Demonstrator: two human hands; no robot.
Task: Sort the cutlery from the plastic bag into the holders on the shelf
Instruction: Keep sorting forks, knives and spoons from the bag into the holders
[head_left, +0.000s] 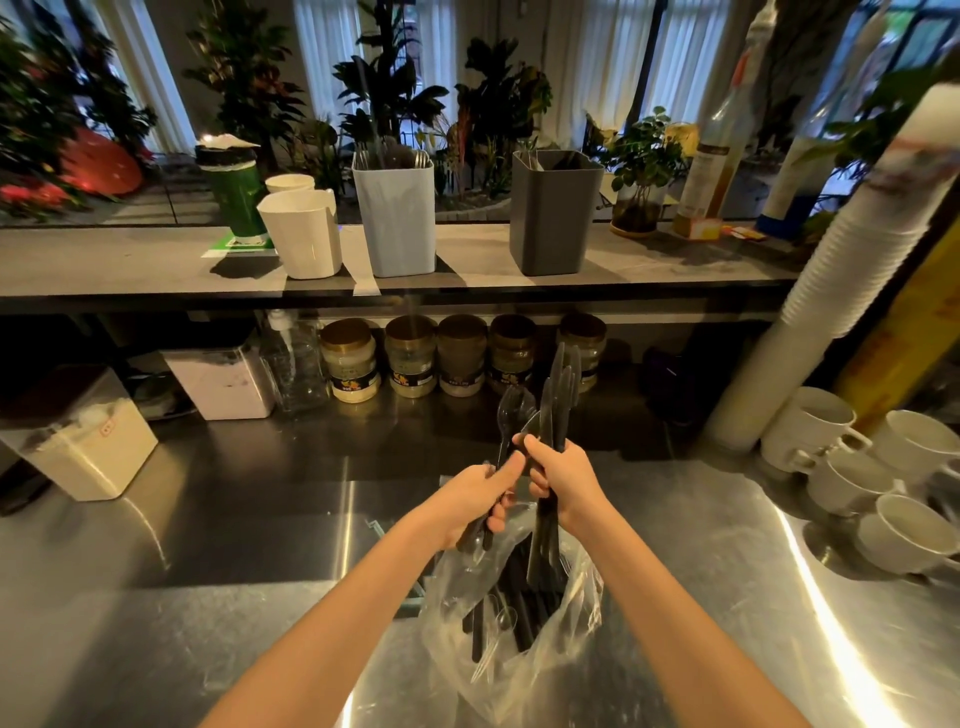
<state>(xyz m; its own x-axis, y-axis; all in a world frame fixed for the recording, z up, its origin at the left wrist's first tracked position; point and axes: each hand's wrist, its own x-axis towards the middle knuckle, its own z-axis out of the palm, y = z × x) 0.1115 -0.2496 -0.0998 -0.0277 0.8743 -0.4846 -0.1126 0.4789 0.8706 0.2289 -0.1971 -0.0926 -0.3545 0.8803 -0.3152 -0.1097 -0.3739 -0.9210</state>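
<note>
Evidently the cutlery is being split by kind just above the plastic bag on the counter. The left hand has its fingers curled round what look like spoons, and the right hand grips a taller bunch of knives, the two bundles touching. More pieces stand in the bag below; the holders on the shelf are well apart.

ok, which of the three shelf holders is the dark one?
The dark grey holder, furthest right on the shelf. The light blue holder stands in the middle and the white holder on the left; both are pale.
</note>
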